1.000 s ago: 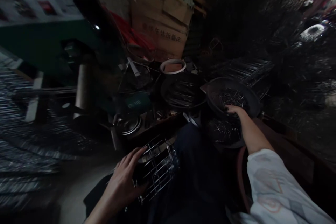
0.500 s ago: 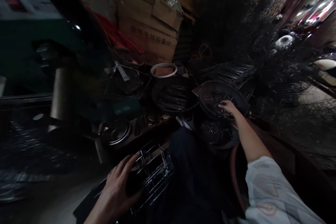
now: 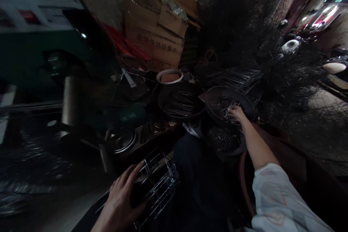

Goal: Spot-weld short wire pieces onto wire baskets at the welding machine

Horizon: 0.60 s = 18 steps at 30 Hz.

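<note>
A small wire rack (image 3: 160, 188) of crossed metal rods rests over my lap at the bottom centre. Curled round its left side, my left hand (image 3: 123, 192) grips it. My right hand (image 3: 236, 112) reaches into a dark round pan (image 3: 246, 103) that holds thin metal wire pieces (image 3: 224, 105). Its fingers are pinched together among the pieces; whether one is between the fingertips is too small to make out. Just below sits a second dark pan (image 3: 239, 148) with more loose wire pieces.
A wide pan (image 3: 165, 98) of dark rods lies ahead, with a white-rimmed bowl (image 3: 181, 78) behind it. Farther back stands a cardboard box (image 3: 152, 29). At left is a metal cylinder (image 3: 69, 101); dark wire bundles (image 3: 236, 25) are piled at right.
The whole view has shifted slightly, with the background now lower and farther right on the left side. Both hands remain in nearly the same places, the right one still in the pan.
</note>
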Tool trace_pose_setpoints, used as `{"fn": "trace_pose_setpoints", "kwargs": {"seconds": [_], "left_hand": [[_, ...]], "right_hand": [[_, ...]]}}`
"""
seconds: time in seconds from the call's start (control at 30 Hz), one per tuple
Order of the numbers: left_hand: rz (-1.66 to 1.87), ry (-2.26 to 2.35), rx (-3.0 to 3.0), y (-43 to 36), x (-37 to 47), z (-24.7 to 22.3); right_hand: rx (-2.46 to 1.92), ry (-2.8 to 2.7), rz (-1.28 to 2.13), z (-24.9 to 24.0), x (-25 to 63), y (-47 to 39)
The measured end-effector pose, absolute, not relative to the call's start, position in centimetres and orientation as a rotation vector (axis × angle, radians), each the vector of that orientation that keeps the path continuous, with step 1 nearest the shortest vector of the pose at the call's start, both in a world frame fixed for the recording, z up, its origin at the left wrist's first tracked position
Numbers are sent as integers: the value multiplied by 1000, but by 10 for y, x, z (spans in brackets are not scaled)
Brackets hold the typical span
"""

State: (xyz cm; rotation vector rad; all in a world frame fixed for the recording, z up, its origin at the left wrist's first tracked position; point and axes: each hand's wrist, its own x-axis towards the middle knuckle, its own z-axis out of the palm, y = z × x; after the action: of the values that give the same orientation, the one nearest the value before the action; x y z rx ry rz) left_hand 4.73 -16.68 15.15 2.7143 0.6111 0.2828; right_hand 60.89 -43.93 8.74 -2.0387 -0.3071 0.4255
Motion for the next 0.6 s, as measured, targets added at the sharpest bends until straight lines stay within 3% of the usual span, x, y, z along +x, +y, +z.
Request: {"fn": "trace_pose_setpoints", "kwargs": {"seconds": [0.23, 0.6], "left_hand": [[262, 619, 2720, -159, 49, 143], [234, 728, 2684, -171, 63, 165]], "right_hand": [[-2259, -311, 773, 77, 594, -439], [-2249, -496, 537, 82, 584, -441]]}}
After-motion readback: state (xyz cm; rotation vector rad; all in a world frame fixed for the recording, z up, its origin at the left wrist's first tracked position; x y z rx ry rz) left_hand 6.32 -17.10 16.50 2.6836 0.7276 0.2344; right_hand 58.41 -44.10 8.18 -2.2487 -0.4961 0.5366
